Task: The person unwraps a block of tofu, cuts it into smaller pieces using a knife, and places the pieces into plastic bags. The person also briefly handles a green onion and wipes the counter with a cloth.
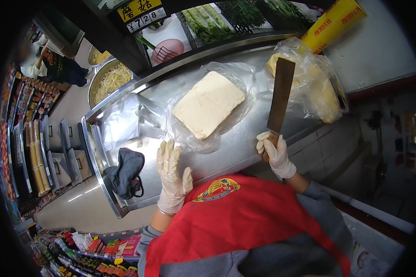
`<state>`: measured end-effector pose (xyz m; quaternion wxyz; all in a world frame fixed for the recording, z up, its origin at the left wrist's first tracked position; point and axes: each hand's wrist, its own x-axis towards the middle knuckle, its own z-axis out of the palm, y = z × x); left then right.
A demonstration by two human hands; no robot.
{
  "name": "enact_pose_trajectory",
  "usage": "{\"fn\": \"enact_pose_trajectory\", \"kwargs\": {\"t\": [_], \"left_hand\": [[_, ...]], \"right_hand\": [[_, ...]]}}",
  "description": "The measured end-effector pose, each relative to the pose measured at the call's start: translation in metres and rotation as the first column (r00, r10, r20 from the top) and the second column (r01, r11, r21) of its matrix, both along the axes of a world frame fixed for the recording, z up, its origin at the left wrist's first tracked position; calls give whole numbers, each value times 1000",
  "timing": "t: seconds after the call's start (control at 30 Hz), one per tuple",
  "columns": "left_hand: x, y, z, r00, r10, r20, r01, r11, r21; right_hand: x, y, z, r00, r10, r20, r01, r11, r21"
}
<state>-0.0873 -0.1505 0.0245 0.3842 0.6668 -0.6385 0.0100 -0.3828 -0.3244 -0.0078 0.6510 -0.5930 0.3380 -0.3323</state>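
Note:
My right hand (279,157), in a white glove, grips the wooden handle of a broad-bladed knife (280,91). Its blade points away from me, toward the far side of the counter. My left hand (170,175), also gloved, is at the counter's near edge with its fingers extended and nothing held. Between and beyond my hands lies a thick pale slab of what looks like tofu (209,104). The slab rests on a clear plastic bag (246,78) spread on the stainless steel counter (228,159).
A dark cloth item (124,173) and white plastic bags (121,123) lie at the left. Yellowish food in a clear bag (324,93) and a yellow roll (334,26) are at the right. Bean sprouts (112,79) fill a bowl beyond the counter. Another person (55,64) stands in the aisle.

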Motion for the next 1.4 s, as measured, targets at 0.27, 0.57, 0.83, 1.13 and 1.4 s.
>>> {"fn": "enact_pose_trajectory", "kwargs": {"t": [0.27, 0.57, 0.83, 1.13, 1.4], "left_hand": [[-8, -24, -5, 999, 53, 5, -53, 999, 9], [-6, -20, -25, 994, 104, 31, -107, 903, 415], [-6, -26, -22, 985, 150, 89, -173, 899, 403], [0, -35, -7, 969, 245, -33, -247, 963, -109], [4, -55, -24, 939, 132, -317, -176, 978, -114]], "right_hand": [[-1, -4, -3, 998, 44, -34, -45, 998, -45], [-13, -8, -22, 992, 104, 67, -109, 991, 77], [-18, -6, -28, 993, 121, 5, -121, 990, 69], [5, -22, 6, 998, 29, -50, -32, 998, -58], [88, -93, 98, 995, -87, -39, 67, 927, -370]]}}
